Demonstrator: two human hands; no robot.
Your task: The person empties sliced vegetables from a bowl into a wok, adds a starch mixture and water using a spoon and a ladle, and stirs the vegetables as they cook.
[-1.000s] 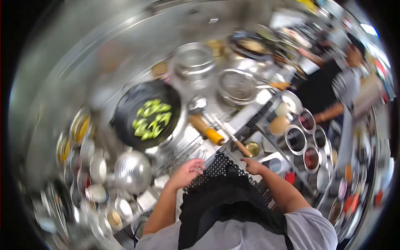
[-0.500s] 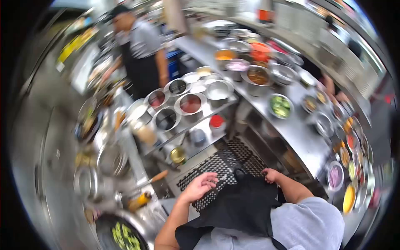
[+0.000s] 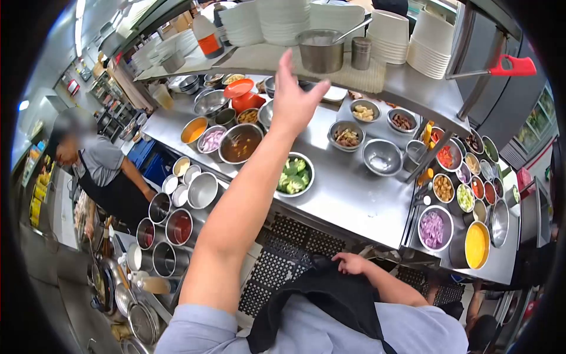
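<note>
My left hand (image 3: 296,97) is stretched forward and up, thumb apart from the fingers, holding nothing. In the view it overlaps the shelf's front edge, just below and left of a steel pot (image 3: 320,53) with a spoon handle sticking out. I cannot tell whether it touches the shelf. Low in front of my black apron (image 3: 318,289), my right hand (image 3: 352,264) hangs with loosely bent fingers, and no object shows in it. Beneath my left forearm, a bowl of broccoli (image 3: 296,175) stands on the steel counter (image 3: 359,206).
White bowls (image 3: 383,35) are stacked along the raised shelf (image 3: 407,88). Bowls of chopped red onion (image 3: 433,229) and yellow liquid (image 3: 475,245) crowd the right. A co-worker (image 3: 106,171) stands at the left by steel pots (image 3: 178,226). A perforated black mat (image 3: 268,274) covers the floor.
My view has swung toward the counter and shelf. My left hand has gone from beside the apron up to shelf height. The right hand stays low by the apron.
</note>
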